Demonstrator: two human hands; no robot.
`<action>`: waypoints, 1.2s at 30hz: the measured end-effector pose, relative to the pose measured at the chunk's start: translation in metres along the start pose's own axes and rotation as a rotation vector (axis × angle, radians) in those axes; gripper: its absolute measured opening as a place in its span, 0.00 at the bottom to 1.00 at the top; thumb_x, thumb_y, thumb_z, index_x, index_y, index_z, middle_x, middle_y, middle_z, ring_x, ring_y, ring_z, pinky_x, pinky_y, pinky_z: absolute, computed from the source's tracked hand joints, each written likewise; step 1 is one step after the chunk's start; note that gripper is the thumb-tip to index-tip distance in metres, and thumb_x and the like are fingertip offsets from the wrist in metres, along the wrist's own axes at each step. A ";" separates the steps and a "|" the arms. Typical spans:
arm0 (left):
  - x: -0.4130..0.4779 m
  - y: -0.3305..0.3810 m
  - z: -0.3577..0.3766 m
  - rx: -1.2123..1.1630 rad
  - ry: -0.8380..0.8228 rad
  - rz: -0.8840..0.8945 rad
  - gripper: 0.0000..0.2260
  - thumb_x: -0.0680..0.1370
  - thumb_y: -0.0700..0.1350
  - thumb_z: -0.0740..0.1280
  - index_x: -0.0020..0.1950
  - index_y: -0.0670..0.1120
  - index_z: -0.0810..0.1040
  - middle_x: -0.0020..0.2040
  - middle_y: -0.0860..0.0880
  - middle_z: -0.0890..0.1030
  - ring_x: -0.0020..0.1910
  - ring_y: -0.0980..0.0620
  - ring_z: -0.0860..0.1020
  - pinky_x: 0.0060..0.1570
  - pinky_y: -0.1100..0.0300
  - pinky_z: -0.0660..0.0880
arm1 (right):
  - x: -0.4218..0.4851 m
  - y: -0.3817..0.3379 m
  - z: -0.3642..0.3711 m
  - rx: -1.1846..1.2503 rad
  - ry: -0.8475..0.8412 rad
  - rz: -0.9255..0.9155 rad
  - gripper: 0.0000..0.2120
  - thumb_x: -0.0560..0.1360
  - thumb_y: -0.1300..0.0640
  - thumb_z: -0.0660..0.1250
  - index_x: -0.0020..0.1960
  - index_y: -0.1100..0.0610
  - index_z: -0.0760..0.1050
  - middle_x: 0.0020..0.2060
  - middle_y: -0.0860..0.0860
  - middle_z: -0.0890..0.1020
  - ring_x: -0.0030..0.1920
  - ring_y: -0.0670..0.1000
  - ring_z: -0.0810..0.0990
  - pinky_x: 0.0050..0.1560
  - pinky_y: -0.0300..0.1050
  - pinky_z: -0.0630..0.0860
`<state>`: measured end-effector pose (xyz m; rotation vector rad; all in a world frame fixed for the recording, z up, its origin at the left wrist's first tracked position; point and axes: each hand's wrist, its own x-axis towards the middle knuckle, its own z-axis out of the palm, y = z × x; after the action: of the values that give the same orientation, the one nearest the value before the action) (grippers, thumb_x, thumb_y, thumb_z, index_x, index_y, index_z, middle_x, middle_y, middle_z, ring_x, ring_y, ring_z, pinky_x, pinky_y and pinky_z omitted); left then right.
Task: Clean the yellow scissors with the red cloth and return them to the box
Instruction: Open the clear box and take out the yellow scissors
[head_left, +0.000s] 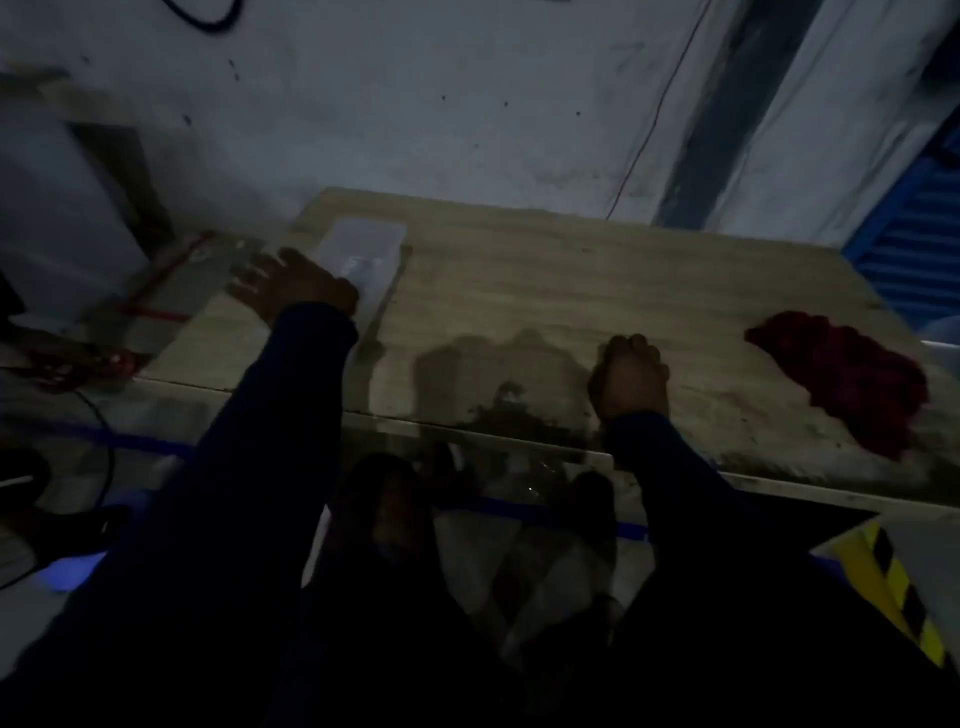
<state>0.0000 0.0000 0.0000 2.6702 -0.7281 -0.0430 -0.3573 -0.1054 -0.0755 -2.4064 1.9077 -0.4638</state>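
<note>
Status: early or finished — can't tell. Left hand (296, 283) spread flat beside clear plastic box (363, 260) at 10 o'clock; yellow scissors not visible. Right hand (628, 376) loosely curled, empty, on wood-grain surface (571, 270). Crumpled red cloth (841, 374) at 3 o'clock — untouched.

Dim room. Pale stained wall (415, 104) behind a wooden table (571, 270); thin red wire (655, 111) down the wall, blue slatted shutter (914, 228) at right, blue tape (545, 512) across the floor.
</note>
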 end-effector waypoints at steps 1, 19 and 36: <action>0.003 -0.005 -0.005 -0.066 -0.097 -0.044 0.43 0.65 0.66 0.62 0.74 0.44 0.64 0.73 0.36 0.67 0.69 0.34 0.67 0.69 0.37 0.62 | -0.001 0.001 -0.002 -0.006 0.012 0.003 0.13 0.73 0.61 0.61 0.56 0.62 0.73 0.55 0.60 0.75 0.56 0.63 0.73 0.57 0.55 0.70; -0.169 0.113 0.067 -0.897 -0.684 0.348 0.40 0.70 0.68 0.67 0.77 0.54 0.60 0.72 0.47 0.71 0.67 0.46 0.74 0.64 0.47 0.73 | -0.007 0.015 -0.019 1.224 0.060 0.260 0.19 0.81 0.56 0.62 0.71 0.57 0.69 0.62 0.51 0.76 0.58 0.49 0.76 0.53 0.38 0.75; -0.173 0.081 0.085 -0.805 -0.471 0.686 0.26 0.75 0.46 0.69 0.73 0.46 0.69 0.64 0.50 0.77 0.62 0.59 0.72 0.51 0.82 0.65 | -0.027 -0.044 -0.041 -0.022 -0.105 -0.488 0.42 0.72 0.28 0.50 0.75 0.56 0.64 0.75 0.59 0.65 0.75 0.61 0.62 0.73 0.61 0.54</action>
<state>-0.1993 -0.0084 -0.0611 1.5622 -1.3738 -0.6434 -0.3309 -0.0626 -0.0326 -2.8405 1.2799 -0.3191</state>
